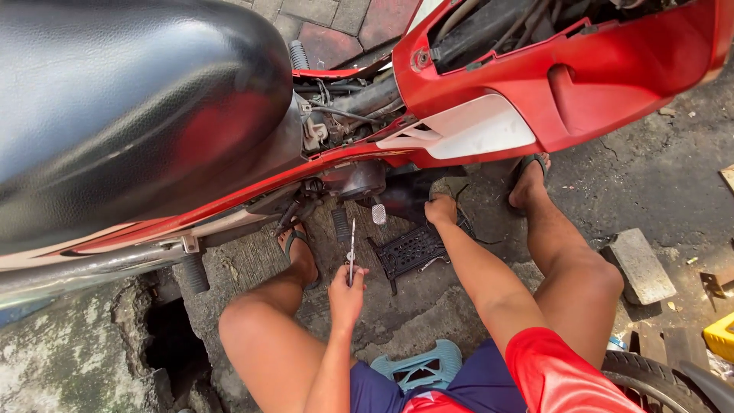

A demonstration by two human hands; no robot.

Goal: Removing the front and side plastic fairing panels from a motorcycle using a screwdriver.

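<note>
I sit low beside a red motorcycle point(535, 84) with a black seat point(130, 99). My left hand point(346, 291) is closed around a slim metal wrench point(352, 248) that points up toward the engine underside point(359, 180). My right hand point(441, 209) reaches under the red side panel, fingers curled against a dark part there; what it holds, if anything, is hidden. A black perforated plate point(409, 251) lies on the ground between my hands.
My feet in sandals point(529, 172) rest on cracked concrete. A footpeg point(193, 271) sticks out at left above a dark hole point(172, 344). A concrete block point(641, 264), a yellow object point(722, 335) and a tyre point(650, 382) lie at right. I sit on a pale blue stool point(417, 367).
</note>
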